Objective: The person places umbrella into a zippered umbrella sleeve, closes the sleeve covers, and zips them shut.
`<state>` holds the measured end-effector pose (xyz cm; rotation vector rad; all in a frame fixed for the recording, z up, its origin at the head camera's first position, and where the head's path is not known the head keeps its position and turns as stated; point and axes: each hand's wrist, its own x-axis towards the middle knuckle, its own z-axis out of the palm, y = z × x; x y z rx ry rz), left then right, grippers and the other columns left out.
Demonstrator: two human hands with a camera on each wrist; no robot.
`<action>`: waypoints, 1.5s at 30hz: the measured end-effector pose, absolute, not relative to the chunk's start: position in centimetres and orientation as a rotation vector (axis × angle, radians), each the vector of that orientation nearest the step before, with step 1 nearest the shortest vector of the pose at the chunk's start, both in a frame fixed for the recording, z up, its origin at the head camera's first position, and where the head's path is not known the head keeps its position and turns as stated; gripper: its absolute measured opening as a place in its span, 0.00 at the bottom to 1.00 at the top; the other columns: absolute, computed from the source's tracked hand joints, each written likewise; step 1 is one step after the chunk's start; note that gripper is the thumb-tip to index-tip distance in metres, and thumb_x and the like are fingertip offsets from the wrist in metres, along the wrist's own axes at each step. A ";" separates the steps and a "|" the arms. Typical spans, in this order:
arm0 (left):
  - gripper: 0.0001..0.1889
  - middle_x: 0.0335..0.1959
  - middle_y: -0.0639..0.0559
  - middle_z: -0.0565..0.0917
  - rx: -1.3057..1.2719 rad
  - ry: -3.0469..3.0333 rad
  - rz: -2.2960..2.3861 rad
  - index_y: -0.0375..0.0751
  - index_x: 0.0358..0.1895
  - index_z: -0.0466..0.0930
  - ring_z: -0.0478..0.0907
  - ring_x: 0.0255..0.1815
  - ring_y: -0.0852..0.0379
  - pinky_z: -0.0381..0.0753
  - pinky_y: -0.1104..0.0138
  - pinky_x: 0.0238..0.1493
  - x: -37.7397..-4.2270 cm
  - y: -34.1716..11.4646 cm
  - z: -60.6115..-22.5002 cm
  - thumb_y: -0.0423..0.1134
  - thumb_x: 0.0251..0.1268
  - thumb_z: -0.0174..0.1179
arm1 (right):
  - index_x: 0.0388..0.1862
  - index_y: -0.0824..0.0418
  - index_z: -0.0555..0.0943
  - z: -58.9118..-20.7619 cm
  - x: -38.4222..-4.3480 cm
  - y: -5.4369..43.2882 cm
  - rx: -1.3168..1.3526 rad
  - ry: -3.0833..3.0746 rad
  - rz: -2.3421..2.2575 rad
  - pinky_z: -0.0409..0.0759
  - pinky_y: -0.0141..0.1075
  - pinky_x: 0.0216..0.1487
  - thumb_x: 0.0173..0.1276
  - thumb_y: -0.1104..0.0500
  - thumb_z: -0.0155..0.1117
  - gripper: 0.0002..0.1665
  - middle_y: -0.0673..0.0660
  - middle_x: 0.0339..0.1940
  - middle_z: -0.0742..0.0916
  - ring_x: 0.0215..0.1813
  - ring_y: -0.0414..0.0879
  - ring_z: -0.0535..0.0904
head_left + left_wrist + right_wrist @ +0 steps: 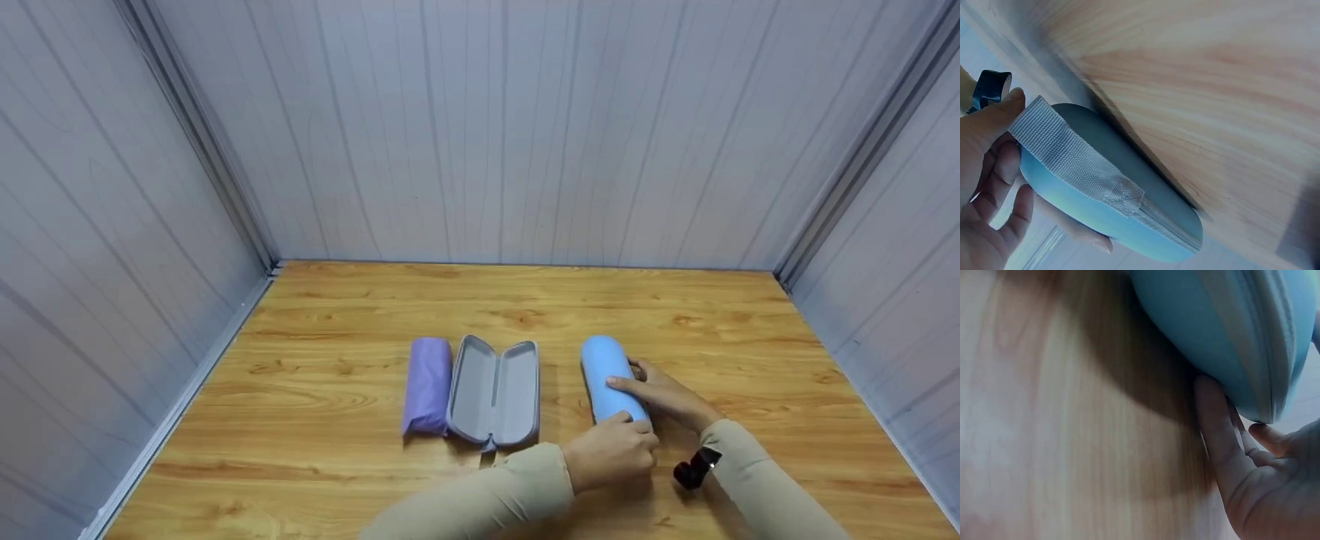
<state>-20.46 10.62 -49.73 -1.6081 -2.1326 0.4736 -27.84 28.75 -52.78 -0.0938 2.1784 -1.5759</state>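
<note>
A light-blue zip-up glasses case (600, 367) lies on the wooden table, its two halves together. My right hand (671, 394) holds it by the right side, thumb on top and fingers down the far side. At the near end my left hand (613, 452) pinches the grey webbing strap (1072, 154), which is joined to the case beside the zip. Close up in the right wrist view, the zip seam (1264, 343) runs along the case above the fingers (1216, 416).
Left of the hands, a grey glasses case (517, 390) lies spread open, its hollow halves facing up. Close beside it is a purple wrapped bundle or pouch (427, 382). A black device (697, 469) sits at the right wrist. Pale panel walls (502, 135) border the table.
</note>
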 end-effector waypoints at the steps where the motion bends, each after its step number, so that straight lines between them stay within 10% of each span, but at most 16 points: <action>1: 0.08 0.42 0.66 0.83 -1.618 -2.136 0.454 0.64 0.43 0.88 0.76 0.44 0.67 0.74 0.74 0.43 -20.5 10.6 -49.7 0.45 0.69 0.61 | 0.83 0.57 0.43 -52.8 -27.9 28.8 -0.091 2.194 -1.565 0.77 0.51 0.59 0.69 0.38 0.65 0.58 0.70 0.78 0.58 0.65 0.62 0.72; 45: 0.08 0.42 0.64 0.84 -1.771 -2.066 0.496 0.57 0.46 0.87 0.78 0.41 0.67 0.77 0.80 0.42 -20.9 9.5 -49.3 0.39 0.70 0.61 | 0.82 0.64 0.46 -52.6 -28.1 28.7 -0.088 2.269 -1.520 0.71 0.56 0.64 0.69 0.38 0.64 0.58 0.74 0.77 0.60 0.69 0.65 0.68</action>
